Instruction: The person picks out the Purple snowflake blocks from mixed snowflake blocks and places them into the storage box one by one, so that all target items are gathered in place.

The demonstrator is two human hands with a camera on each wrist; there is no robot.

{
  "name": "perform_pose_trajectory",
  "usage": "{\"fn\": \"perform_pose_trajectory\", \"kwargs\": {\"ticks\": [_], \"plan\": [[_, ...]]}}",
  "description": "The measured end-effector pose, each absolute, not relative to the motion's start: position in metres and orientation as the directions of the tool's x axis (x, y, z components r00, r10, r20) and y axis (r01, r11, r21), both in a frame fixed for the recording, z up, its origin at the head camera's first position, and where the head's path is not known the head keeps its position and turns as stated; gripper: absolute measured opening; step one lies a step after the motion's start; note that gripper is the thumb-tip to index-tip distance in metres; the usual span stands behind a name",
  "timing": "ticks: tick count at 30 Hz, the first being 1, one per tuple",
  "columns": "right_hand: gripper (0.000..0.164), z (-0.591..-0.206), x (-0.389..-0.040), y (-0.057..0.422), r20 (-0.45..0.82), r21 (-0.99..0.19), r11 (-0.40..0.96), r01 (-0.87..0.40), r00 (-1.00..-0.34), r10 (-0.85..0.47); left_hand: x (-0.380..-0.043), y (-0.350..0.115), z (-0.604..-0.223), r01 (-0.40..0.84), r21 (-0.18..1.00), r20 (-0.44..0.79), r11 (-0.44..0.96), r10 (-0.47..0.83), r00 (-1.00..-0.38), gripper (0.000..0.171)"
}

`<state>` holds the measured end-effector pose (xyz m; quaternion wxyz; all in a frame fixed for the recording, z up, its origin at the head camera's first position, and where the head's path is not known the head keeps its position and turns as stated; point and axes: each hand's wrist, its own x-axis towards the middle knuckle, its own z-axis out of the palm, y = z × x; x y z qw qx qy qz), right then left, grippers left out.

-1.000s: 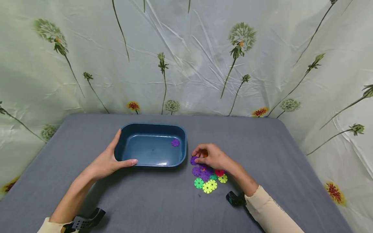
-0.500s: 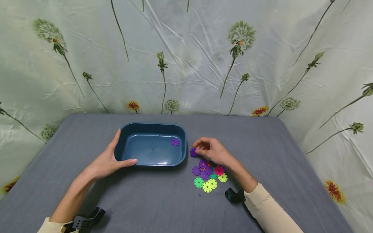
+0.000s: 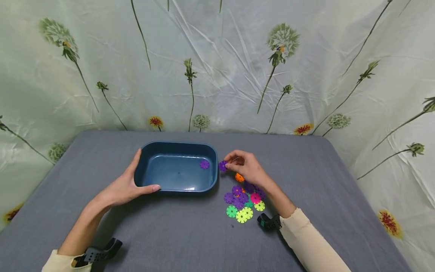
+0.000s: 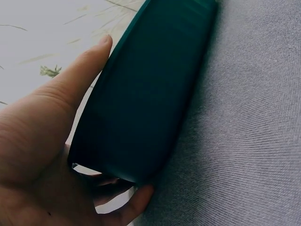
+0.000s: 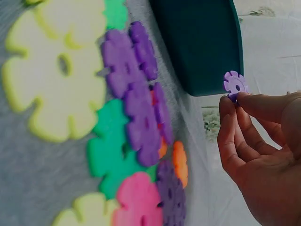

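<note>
My left hand point(image 3: 123, 187) grips the left end of a dark blue plastic bin point(image 3: 176, 187), thumb on the near rim; the left wrist view shows the fingers around the bin's end wall point(image 4: 141, 94). Inside the bin, toward its right end, lies one purple notched disc point(image 3: 204, 164). Between thumb and fingertips my right hand point(image 3: 247, 166) pinches another purple notched disc point(image 5: 233, 83), held just outside the bin's right wall. Below that hand is a loose pile of flower-shaped discs point(image 3: 239, 200) in purple, green, yellow, pink and orange.
A grey cloth point(image 3: 183, 234) covers the table. One orange disc point(image 3: 239, 177) lies at the far side of the pile, under the right hand. Behind the table hangs a pale curtain point(image 3: 231, 68) printed with dandelions.
My right hand has lifted the purple disc off the pile and carried it away from me toward the bin's right rim, uncovering the orange disc. The left hand and bin stay put.
</note>
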<state>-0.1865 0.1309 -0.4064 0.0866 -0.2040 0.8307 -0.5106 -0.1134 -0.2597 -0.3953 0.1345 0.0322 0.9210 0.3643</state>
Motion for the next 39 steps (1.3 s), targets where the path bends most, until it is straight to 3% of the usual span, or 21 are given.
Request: {"fn": "perform_pose_trajectory", "kwargs": {"ticks": [9,19,39], "plan": [[0.014,-0.394,-0.194,0.126,0.049,-0.933,0.314,-0.176,-0.927,-0.373,-0.114,-0.264,-0.395,-0.042,0.701,-0.228,0.712,0.168,-0.959,0.136],[0.015,-0.387,-0.194,0.116,0.038,-0.94,0.294,-0.173,-0.91,-0.413,-0.115,-0.264,-0.395,-0.018,0.706,-0.203,0.708,0.178,-0.963,0.136],[0.013,-0.393,-0.198,0.098,0.095,-0.889,0.35,-0.295,-0.867,-0.49,-0.114,-0.263,-0.397,-0.009,0.722,-0.186,0.692,0.182,-0.965,0.135]]}}
